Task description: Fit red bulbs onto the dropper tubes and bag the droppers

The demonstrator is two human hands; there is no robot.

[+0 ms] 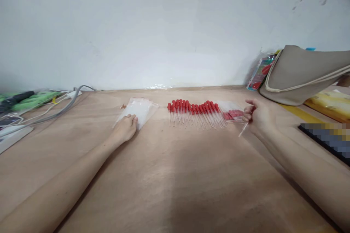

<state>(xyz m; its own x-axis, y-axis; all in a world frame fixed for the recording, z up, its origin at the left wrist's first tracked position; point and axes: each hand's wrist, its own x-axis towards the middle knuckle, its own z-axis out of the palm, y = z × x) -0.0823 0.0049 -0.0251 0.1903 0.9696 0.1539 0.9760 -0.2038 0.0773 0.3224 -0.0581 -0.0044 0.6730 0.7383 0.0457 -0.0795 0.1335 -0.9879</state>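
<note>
My left hand (126, 127) rests with curled fingers on a clear plastic bag (138, 108) with whitish contents; its fingertips are partly hidden. Off to the right, my right hand (258, 116) is closed around a thin clear dropper (243, 130). The dropper's tip points down and left, and a little red shows between the fingers. Between the hands lies a row of droppers (195, 111) with red rubber bulbs toward the wall and clear tubes toward me. Beside my right hand, a zip bag (232, 112) of loose red bulbs lies flat.
At the right are a grey-beige bag (308, 72), a colourful package (261, 72), a yellow packet (333, 103) and a dark flat object (328, 140), partly pixelated. Cables (65, 107) and a green cloth-like item (35, 101) lie at the left. A pale wall (164, 29) borders the wooden table (153, 178).
</note>
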